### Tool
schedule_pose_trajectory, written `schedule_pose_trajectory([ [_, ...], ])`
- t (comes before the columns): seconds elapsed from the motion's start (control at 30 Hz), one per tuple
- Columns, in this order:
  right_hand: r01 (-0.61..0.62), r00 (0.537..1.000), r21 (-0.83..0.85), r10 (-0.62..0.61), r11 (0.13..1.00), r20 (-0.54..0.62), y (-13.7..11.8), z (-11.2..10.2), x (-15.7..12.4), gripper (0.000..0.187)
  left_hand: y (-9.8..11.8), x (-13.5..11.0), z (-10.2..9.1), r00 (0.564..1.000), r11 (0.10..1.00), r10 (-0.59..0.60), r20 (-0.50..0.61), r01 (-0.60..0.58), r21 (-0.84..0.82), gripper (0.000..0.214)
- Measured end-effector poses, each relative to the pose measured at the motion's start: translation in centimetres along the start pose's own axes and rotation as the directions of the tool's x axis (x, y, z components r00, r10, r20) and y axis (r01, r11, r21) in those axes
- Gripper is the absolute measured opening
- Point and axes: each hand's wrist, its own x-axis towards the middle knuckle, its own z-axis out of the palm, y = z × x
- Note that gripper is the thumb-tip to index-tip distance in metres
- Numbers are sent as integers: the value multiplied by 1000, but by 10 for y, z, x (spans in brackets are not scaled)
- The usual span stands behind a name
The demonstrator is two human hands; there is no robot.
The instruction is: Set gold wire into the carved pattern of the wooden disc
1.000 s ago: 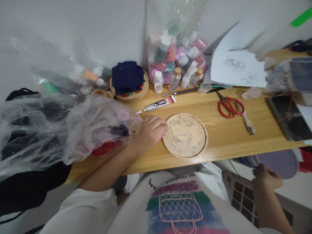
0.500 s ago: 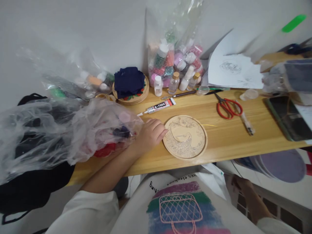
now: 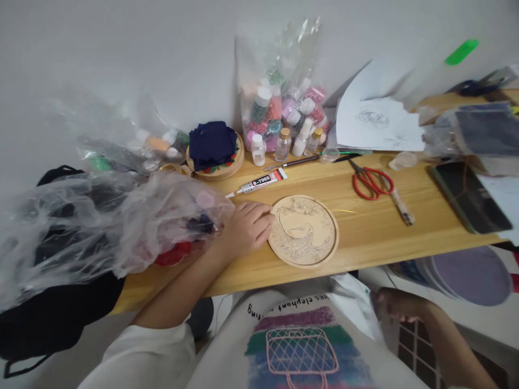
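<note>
A round wooden plaque (image 3: 303, 231) with a raised rim and a line drawing of a bird lies flat near the table's front edge. My left hand (image 3: 248, 228) rests at its left side, with curled fingers closed on the rim; the thumb is mostly hidden. My right hand (image 3: 399, 304) hangs below the table edge beside my shirt. Its fingers are bent, dim and blurred, and I cannot make out anything in them. Behind the plaque lies a tube of B-7000 glue (image 3: 259, 181). A thin golden wire (image 3: 344, 211) lies just right of the plaque.
Red-handled scissors (image 3: 373, 183), a clear pen-like tube (image 3: 403, 207) and a phone (image 3: 470, 197) lie to the right. Small bottles (image 3: 283, 145), a bag of jars (image 3: 279, 102) and drawn sheets (image 3: 377, 121) line the wall. Crumpled plastic bags (image 3: 162, 216) cover the left side.
My right hand has come up and left, closer to my shirt. The left hand stays at the plaque's rim. The whole view has shifted slightly.
</note>
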Motion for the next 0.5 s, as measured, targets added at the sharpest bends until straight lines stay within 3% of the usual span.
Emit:
schedule_pose_trajectory([
  [0.13, 151, 985, 61, -155, 987, 77, -33, -55, -37, 16, 7, -10, -11, 997, 1000, 27, 73, -28, 10, 20],
  [0.2, 304, 952, 124, -295, 945, -87, -63, -80, -55, 30, 13, -19, -15, 989, 1000, 15, 146, -18, 20, 26],
  [0.27, 460, 868, 58, -435, 886, -240, -97, -97, -62, 37, 18, -27, -17, 976, 998, -7, 219, -7, 62, 32],
  [0.33, 573, 744, -115, -574, 811, -343, -132, -104, -53, 35, 23, -32, -17, 971, 992, -23, 236, -7, 125, 31],
  [0.43, 656, 559, -416, -776, 630, -293, -173, -103, -19, 33, 29, -32, -14, 972, 981, -47, 232, 1, 195, 30],
  [0.47, 621, 516, -516, -803, 590, -297, -183, -102, -6, 33, 31, -32, -12, 973, 979, -54, 225, 7, 202, 29],
  [0.5, 589, 508, -581, -816, 562, -274, -190, -102, 5, 33, 32, -31, -11, 975, 980, -61, 213, 18, 198, 28],
])
